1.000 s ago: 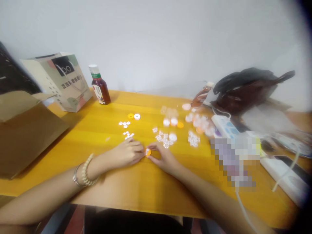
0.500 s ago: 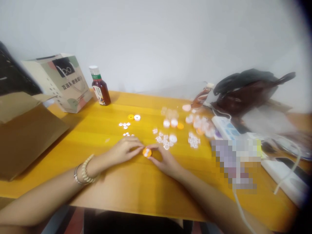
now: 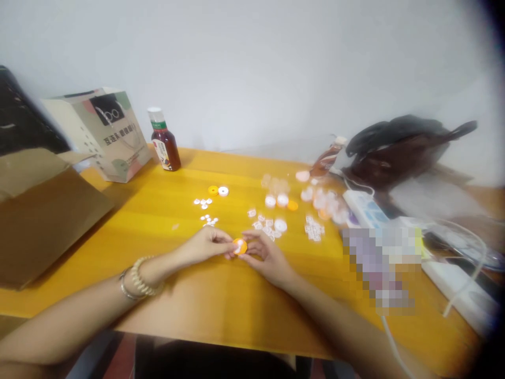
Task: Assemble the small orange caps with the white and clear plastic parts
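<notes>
Between my two hands, just above the table's near part, is a small round orange piece (image 3: 241,247) with something white on its face. My left hand (image 3: 211,245) pinches its left edge between thumb and fingers. From the other side, my right hand (image 3: 269,259) curls its fingers and thumb around the right edge. Beyond my left hand lie several small white discs (image 3: 208,219). Flat white cut-out pieces (image 3: 268,227) and a white round piece (image 3: 280,226) lie beyond my right hand. Fine detail is blurred.
A cardboard box (image 3: 51,221), paper bag (image 3: 112,137) and dark red bottle (image 3: 166,147) stand left. Yellow and white rings (image 3: 218,191) lie mid-table. Clear and orange round pieces (image 3: 321,200), a tilted bottle (image 3: 328,157), power strips (image 3: 365,208), cables and a dark bag (image 3: 402,152) occupy the right.
My left hand has come forward onto the orange piece, its thumb now against the left edge. The orange piece has tilted slightly, and my right fingers have shifted around it.
</notes>
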{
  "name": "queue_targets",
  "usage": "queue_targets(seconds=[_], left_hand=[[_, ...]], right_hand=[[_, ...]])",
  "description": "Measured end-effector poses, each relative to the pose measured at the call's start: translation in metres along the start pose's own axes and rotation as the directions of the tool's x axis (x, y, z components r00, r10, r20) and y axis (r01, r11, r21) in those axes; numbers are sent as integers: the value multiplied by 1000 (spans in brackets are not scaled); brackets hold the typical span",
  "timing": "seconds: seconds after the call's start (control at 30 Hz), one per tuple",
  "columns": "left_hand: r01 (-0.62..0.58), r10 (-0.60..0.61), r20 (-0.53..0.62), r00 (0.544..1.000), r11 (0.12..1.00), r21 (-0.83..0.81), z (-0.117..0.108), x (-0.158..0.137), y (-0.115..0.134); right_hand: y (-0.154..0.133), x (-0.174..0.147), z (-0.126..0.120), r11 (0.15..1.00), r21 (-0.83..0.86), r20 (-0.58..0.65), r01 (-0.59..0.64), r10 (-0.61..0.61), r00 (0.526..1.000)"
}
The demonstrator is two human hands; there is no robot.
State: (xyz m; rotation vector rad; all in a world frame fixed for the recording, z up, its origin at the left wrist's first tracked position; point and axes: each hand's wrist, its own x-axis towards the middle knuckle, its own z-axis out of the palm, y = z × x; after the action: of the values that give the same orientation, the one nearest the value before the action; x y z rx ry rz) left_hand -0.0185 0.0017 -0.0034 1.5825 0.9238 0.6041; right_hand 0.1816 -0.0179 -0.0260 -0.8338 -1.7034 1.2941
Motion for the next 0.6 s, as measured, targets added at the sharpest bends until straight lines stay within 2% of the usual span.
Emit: queue_targets(seconds=[0.27,0.37,0.4,0.47,0.53,0.6], left_hand=[[-6,6,7,1000,1000,-13,2,3,-7],[-82,94,-112,989,991,102,3,2,-7],[-129,161,-177,971,975,179,4,1,-6],[-231,340,-264,903,901,368,6,-2,-2],[-321,491,-219,843,786,528,8,-5,2],[-381,565,-129,815,689,616,10,-6,5]], right_hand=[[-3,2,0,989,102,-3,-110,111,994],[-3,3,-1,985,112,-42,-129,135,990],[-3,3,-1,984,123,-60,-132,140,988],[-3,4,0,978,155,-89,-136,151,984],[-3,4,2,970,197,-105,-143,166,980],[-2,4,4,959,242,-110,-145,175,978]])
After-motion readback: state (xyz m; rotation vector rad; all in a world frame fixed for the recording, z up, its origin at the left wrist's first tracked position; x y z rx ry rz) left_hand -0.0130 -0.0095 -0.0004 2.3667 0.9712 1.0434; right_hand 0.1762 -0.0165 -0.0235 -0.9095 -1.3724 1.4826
